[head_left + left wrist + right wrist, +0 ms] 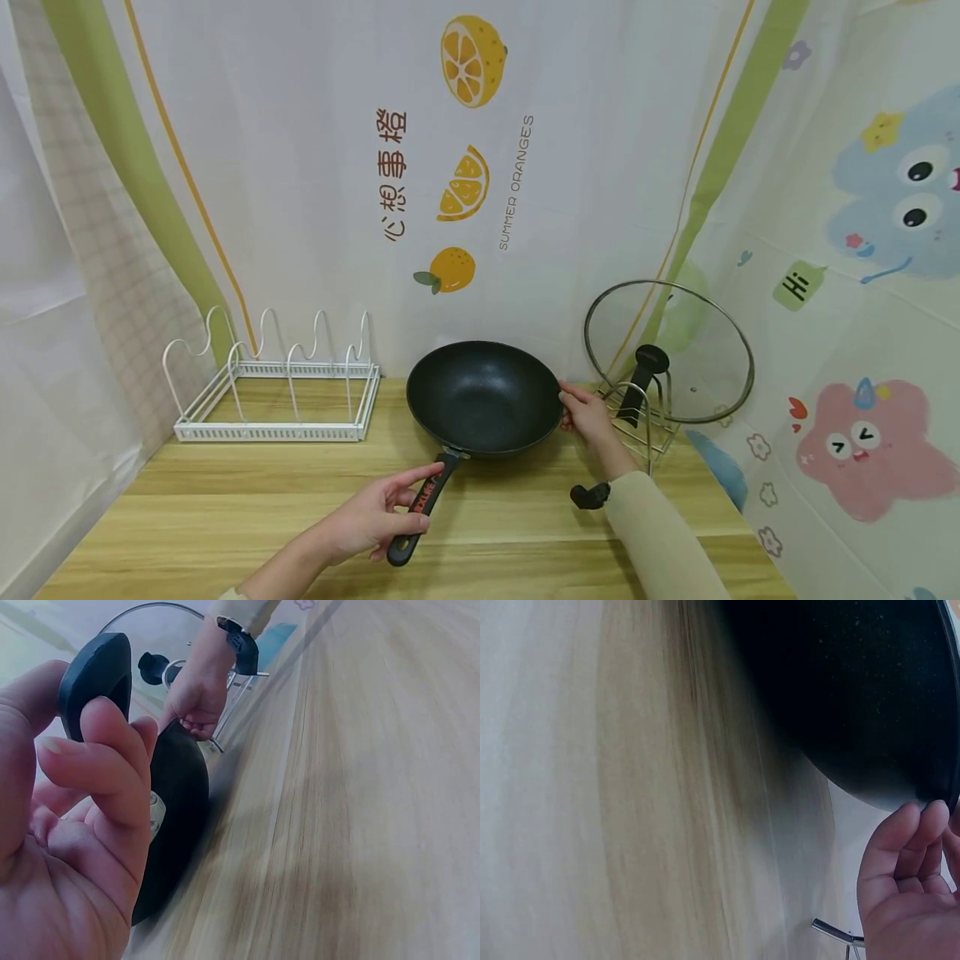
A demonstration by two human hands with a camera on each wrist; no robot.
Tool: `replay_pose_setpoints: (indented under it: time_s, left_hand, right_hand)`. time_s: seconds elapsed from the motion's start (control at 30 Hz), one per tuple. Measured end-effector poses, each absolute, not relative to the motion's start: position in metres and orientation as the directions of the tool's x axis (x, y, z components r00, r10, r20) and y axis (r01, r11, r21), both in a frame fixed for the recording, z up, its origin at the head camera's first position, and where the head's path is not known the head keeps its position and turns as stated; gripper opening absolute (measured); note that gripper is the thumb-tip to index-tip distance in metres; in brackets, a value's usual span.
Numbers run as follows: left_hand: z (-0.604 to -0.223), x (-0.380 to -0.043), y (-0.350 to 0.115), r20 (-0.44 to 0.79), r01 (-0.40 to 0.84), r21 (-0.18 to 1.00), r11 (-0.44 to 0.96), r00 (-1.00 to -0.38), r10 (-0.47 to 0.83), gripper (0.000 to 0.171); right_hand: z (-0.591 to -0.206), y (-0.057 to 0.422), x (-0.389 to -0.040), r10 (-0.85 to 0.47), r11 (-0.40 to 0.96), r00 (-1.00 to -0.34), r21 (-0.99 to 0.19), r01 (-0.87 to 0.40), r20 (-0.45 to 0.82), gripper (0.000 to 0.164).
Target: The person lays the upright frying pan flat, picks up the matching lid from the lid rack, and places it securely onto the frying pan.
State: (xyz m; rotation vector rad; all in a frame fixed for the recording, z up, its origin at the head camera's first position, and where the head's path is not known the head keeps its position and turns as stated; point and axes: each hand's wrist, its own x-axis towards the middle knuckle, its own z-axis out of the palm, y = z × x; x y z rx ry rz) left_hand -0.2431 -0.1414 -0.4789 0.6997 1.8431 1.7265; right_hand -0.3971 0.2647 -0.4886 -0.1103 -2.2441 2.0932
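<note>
Here, a black wok (483, 400) is held up by its two sides in the middle of the head view, and its round inside can be seen from above. Its black handle (427, 498), which is marked with red letters, is pointed down and to the left. The handle is held by the left hand (367, 518), low in the frame and a bit left of the middle, with the fingers bent around it. In the left wrist view, the handle's end can be seen between the thumb and fingers, in the upper left. The wok's right edge is pinched by the right hand (588, 417), just right of the middle of the head view. Whether the wok's bottom is touched by the wooden table (525, 542) cannot be told. A black piece (590, 497) is worn at the right wrist, by the end of a pale sleeve (667, 533). On the left side, a white rack (270, 434) with bent wires is set on the table, apart from the wok. On the right side, a clear glass lid (708, 358) with a black knob (651, 359) is leaned in a shiny wire stand (649, 446), near the right hand. At the back, a white cloth (315, 167) is printed with oranges, and on the far right a cartoon cloth (877, 333) is covered with smiling shapes.
</note>
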Motion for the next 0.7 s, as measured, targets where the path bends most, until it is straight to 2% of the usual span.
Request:
replay_pose_setpoints:
  time_s: [0.7]
  left_hand:
    - [-0.4796,-0.2413,-0.1464,-0.074,-0.042,0.997,0.066,-0.766,0.638,0.078]
  right_hand:
    - [-0.4878,0.2599,-0.3882,0.154,0.057,-0.988,-0.998,0.025,-0.015,0.048]
